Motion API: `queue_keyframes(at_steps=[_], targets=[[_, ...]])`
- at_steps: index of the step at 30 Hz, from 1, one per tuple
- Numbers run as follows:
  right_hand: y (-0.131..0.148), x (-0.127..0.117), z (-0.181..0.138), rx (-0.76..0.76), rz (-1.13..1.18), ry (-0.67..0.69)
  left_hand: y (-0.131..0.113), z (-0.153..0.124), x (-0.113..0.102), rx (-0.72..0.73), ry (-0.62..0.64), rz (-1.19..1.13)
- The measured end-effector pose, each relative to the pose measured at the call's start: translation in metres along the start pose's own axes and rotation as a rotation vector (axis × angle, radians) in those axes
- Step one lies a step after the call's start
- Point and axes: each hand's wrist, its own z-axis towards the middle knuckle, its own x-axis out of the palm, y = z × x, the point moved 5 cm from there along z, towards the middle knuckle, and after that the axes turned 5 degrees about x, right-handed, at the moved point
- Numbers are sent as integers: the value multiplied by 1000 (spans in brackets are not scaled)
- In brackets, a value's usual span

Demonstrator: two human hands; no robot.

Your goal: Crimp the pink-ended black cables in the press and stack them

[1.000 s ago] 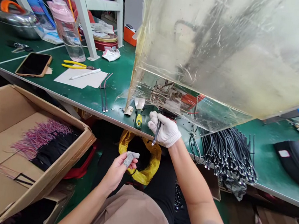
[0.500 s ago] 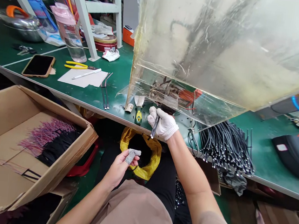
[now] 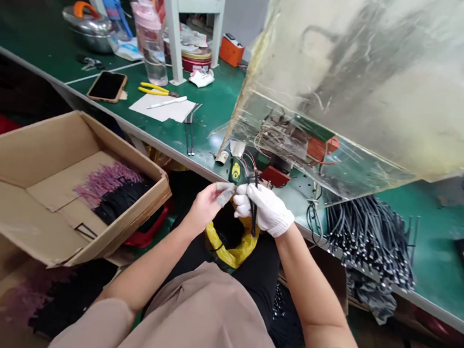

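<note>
My white-gloved right hand (image 3: 264,210) pinches a thin black cable (image 3: 254,219) firmly, while my bare left hand (image 3: 207,207) holds a grey cloth scrap (image 3: 225,194) just beside it.

The only view is worn on the person's head and looks forward and down, close above the hands (image 3: 245,211) at about 6 o'clock. The green workbench (image 3: 218,101) spreads from 9 to 3 o'clock, and a clear plastic panel (image 3: 389,74) sits very near at 2 o'clock.
</note>
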Motion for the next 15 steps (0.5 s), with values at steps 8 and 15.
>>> queue_keyframes(at_steps=[8, 15], targets=[[-22, 5, -17, 57, -377, -151, 8, 22, 32, -22, -41, -37], [-29, 9, -31, 63, -366, -145, -4, 33, 25, -3, -236, -287]])
